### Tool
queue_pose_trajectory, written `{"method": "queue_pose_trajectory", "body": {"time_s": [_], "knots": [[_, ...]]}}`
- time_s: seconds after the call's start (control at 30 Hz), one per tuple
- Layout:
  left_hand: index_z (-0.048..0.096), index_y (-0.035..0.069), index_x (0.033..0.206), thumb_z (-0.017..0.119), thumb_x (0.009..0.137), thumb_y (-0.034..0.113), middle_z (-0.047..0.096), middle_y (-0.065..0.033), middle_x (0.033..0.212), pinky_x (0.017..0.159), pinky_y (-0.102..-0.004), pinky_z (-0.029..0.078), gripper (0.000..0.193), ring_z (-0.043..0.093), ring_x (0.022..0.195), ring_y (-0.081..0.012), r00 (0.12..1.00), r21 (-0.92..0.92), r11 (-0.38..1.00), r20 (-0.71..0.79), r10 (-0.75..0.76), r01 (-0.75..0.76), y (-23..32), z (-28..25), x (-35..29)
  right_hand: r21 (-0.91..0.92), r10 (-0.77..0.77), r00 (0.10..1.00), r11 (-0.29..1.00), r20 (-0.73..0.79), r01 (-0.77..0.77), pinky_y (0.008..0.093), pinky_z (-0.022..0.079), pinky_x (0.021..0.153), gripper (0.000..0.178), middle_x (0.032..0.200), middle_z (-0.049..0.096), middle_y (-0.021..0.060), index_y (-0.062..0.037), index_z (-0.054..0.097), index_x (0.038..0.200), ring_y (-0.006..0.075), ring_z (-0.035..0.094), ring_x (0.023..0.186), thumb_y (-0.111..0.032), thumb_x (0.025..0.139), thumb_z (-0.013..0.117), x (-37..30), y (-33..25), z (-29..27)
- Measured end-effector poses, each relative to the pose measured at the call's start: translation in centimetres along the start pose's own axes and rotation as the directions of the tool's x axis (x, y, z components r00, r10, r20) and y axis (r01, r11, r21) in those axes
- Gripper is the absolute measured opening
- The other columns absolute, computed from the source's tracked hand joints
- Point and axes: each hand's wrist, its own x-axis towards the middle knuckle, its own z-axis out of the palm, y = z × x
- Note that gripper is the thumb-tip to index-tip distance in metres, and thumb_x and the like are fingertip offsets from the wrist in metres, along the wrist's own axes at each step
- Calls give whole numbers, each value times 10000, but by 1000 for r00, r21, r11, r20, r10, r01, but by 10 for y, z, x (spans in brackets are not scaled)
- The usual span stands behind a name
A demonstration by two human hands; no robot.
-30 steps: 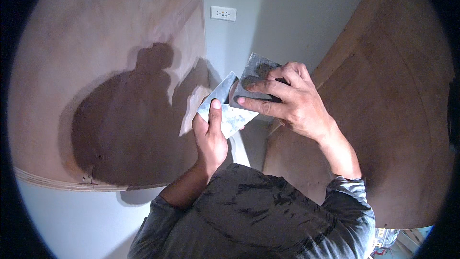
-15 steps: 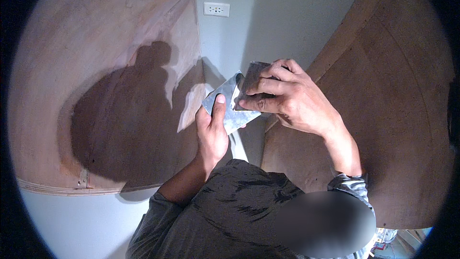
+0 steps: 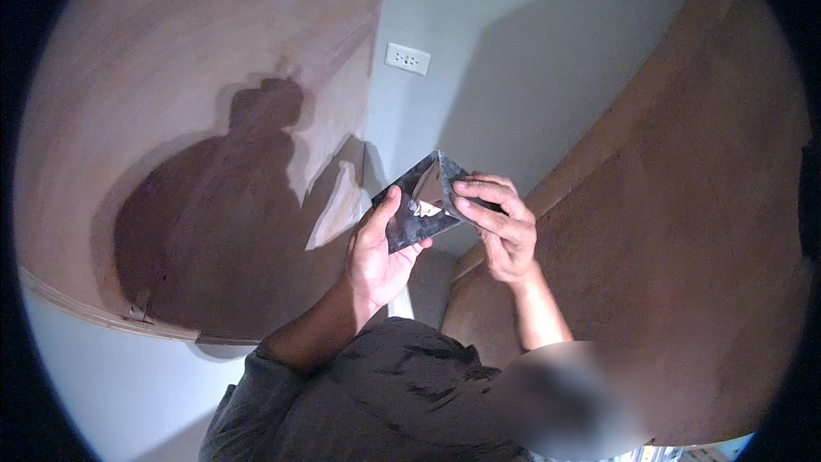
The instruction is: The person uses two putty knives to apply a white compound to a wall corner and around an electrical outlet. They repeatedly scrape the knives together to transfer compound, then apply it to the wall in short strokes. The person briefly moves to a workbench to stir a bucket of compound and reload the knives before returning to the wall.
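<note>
My left hand (image 3: 376, 257) grips a flat metal putty scraper (image 3: 404, 227), its thumb on top and its fingers underneath. A white patch of what looks like putty (image 3: 425, 209) lies on that plate, below a brownish area that could be paste or a reflection. My right hand (image 3: 505, 227) is closed on a second thin dark scraper plate (image 3: 453, 184), mostly hidden by the fingers. The two plates meet at an angle, their edges touching or nearly so at the upper corner.
A curved wooden panel (image 3: 214, 51) rises on the left, with my shadow over it. Another curved wooden panel (image 3: 650, 231) stands on the right. Between them is a pale wall (image 3: 513, 8) with a white socket plate (image 3: 407, 59).
My right hand has come lower and turned, with its plate now angled against the left one. The left plate has tilted from bright to dark. The view has shifted and turned slightly.
</note>
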Motion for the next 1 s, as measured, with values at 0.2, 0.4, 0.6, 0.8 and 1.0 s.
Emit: {"method": "queue_pose_trajectory", "body": {"time_s": [0.2,0.4,0.6,0.8,1.0], "knots": [[620,99,1223,545,1038,369,705,-19,1039,646,-305,505,336,675,878,-121,987,252,956,-20,158,-148,9,22,-11,-205,194,980,958,-53,-201,409,468,1029,319,1232,679,129,-51,702,1228,289,616,1158,9,947,564,-20,27,28],[543,19,1272,499,1057,391,678,-98,1077,667,-367,551,431,679,937,-180,902,458,815,-64,428,-354,17,3,-7,709,780,517,584,-353,-396,361,558,926,393,1165,680,130,52,569,1296,216,684,1020,-82,934,642,-42,17,16],[595,-54,1201,440,1074,450,667,-138,1103,860,-378,511,542,642,1041,-209,768,783,454,46,639,-424,5,-13,-16,781,814,581,380,-27,-496,312,546,902,489,1169,709,117,32,579,1359,164,678,1024,-16,884,684,-33,-21,54],[607,-73,1210,425,1080,392,671,-174,1143,922,-387,474,517,631,1066,-241,758,847,197,308,576,-494,8,-12,-32,797,846,527,368,-73,-479,305,555,896,468,1162,707,132,52,574,1351,171,688,1008,30,887,630,-19,-31,62],[602,-65,1207,423,1082,353,679,-163,1128,806,-368,531,471,685,978,-285,818,873,172,337,466,-457,5,-37,-49,820,790,554,486,-263,-303,315,546,904,450,1119,693,126,71,560,1333,175,676,1000,-28,898,622,-3,-29,51]]}}
